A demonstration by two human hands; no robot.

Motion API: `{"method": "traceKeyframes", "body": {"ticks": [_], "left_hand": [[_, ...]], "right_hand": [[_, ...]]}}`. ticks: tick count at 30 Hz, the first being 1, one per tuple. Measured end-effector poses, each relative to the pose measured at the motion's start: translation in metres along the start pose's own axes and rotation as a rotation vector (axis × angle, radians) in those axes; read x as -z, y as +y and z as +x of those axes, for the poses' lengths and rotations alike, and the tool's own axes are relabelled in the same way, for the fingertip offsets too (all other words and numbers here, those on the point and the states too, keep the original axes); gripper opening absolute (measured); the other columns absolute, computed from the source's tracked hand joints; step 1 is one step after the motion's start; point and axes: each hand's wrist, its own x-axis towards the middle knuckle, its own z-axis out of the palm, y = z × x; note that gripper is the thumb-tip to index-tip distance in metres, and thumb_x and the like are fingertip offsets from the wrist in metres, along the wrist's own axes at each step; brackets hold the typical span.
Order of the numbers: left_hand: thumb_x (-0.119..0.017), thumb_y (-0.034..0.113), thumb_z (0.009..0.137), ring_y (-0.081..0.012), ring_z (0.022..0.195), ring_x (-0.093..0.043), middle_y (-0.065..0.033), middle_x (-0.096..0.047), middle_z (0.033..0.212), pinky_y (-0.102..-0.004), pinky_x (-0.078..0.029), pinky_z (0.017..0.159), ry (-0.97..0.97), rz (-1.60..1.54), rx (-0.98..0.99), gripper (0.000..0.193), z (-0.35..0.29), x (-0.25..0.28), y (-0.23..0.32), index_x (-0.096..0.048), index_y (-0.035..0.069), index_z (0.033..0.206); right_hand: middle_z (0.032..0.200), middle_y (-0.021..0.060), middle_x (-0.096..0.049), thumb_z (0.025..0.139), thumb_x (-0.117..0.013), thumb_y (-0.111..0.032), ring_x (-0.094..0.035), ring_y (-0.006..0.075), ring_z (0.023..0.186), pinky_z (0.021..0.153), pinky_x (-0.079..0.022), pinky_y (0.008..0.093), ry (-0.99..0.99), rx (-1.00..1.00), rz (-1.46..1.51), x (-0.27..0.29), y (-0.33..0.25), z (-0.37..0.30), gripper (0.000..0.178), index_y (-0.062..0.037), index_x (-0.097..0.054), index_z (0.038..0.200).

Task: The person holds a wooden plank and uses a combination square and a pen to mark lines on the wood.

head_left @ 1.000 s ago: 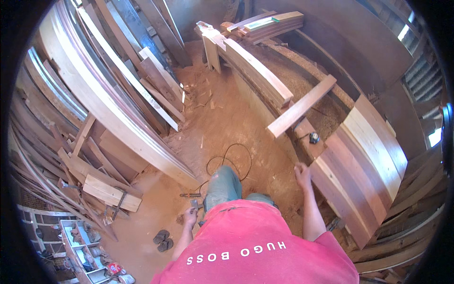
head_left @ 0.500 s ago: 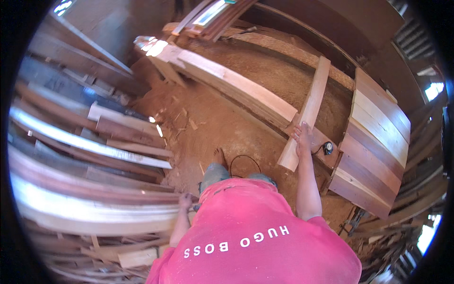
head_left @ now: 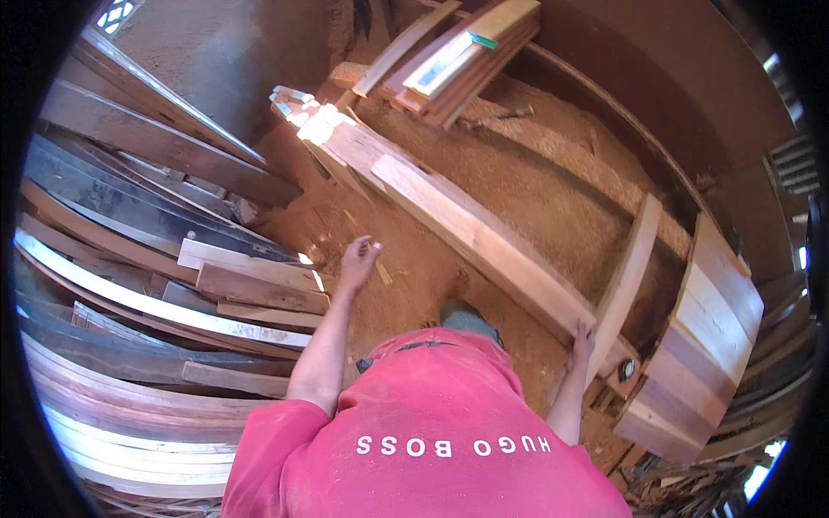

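My left hand (head_left: pixel 357 266) is raised over the sawdust-strewn ground, fingers loosely bent and apart, with nothing in it. At the near end of a long pale plank (head_left: pixel 484 237), my right hand (head_left: pixel 577 358) has its fingers stretched out against the wood. That plank lies along a wooden bench beam. Right beside my right hand, a second board (head_left: pixel 630 268) lies crosswise over the beams. A small black tape measure (head_left: pixel 626 370) sits just right of that board.
Long boards (head_left: pixel 164 319) are stacked along the left. A panel of joined strips (head_left: pixel 699 337) stands at the right. Several cut pieces (head_left: pixel 471 65) with a green-ended item (head_left: pixel 449 65) rest at the far end. Sawdust (head_left: pixel 535 186) fills the space between the beams.
My left hand has come off the stacked boards at the left and risen forward over the floor. My right hand has shifted toward the near end of the long plank. The view has turned.
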Motion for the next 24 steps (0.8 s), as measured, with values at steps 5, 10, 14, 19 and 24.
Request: {"method": "traceKeyframes", "body": {"ticks": [5,10,14,19,24], "left_hand": [[-0.069,0.036,0.092,-0.0377,0.125,-0.053,-0.0242,-0.057,0.131,-0.0443,-0.04,0.109,0.08,0.286,-0.284,0.056,0.057,-0.029,0.054,-0.055,-0.003,0.131],[-0.065,0.033,0.094,-0.0403,0.128,-0.049,-0.0251,-0.054,0.134,-0.0448,-0.037,0.111,0.154,0.242,-0.217,0.054,0.138,-0.024,0.066,-0.053,-0.002,0.134],[-0.061,0.033,0.097,-0.0405,0.129,-0.049,-0.0257,-0.054,0.135,-0.0444,-0.036,0.112,0.252,0.229,-0.121,0.053,0.217,-0.009,0.053,-0.052,-0.002,0.135],[-0.058,0.034,0.098,-0.0379,0.129,-0.05,-0.0251,-0.055,0.135,-0.0439,-0.038,0.111,0.286,0.17,-0.064,0.051,0.325,0.005,0.041,-0.053,-0.002,0.134],[-0.059,0.038,0.098,-0.0327,0.119,-0.06,-0.0203,-0.064,0.126,-0.0401,-0.044,0.105,0.151,-0.096,0.145,0.049,0.444,0.015,0.03,-0.058,0.001,0.13]], "right_hand": [[0.137,0.0081,-0.053,0.091,-0.069,-0.041,-0.062,0.0252,0.093,0.064,-0.052,0.0383,0.023,-0.048,0.014,0.009,0.006,0.017,0.078,-0.0083,-0.034,0.153],[0.144,0.0074,-0.049,0.093,-0.068,-0.038,-0.052,0.0314,0.122,0.091,-0.047,0.0491,0.055,-0.163,-0.072,0.007,-0.021,0.008,0.074,-0.006,-0.036,0.151],[0.142,0.0219,-0.051,0.092,-0.069,-0.025,-0.052,0.0382,0.127,0.103,-0.045,0.044,0.262,0.087,-0.459,0.015,0.002,0.035,0.068,0.0064,-0.041,0.144],[0.134,0.0327,-0.054,0.088,-0.068,-0.012,-0.055,0.0383,0.125,0.105,-0.045,0.0431,0.645,0.308,-0.729,-0.064,-0.007,-0.02,0.063,0.0132,-0.042,0.14],[0.132,0.0292,-0.054,0.09,-0.069,-0.02,-0.054,0.0393,0.119,0.1,-0.046,0.0463,0.668,0.173,-0.816,-0.163,-0.011,-0.087,0.063,0.0083,-0.043,0.141]]}}
